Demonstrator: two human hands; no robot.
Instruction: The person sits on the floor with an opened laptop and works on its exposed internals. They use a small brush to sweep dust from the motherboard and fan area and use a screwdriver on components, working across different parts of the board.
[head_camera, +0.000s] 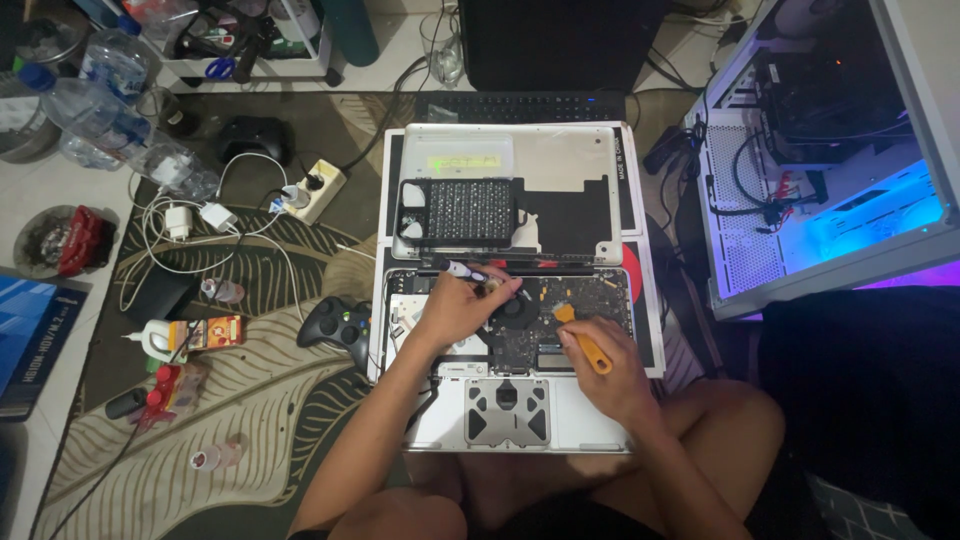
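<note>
Open laptop (510, 340), board exposed: stiff but fragile, grip by edges.
Left hand (455, 310) pinches a screwdriver (462, 269) above the fan (517, 312); right hand (610, 365) clamps an orange pry tool (583, 340) beside it.

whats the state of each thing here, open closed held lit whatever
laptop: open, bottom cover off, board exposed
bottom cover: removed, lying beyond the laptop
left hand: gripping a small tool over the board
right hand: gripping an orange tool, tip on the board
desktop case: side open, lit blue inside
power strip: plugs in it
game controller: lying untouched on the rug
</note>
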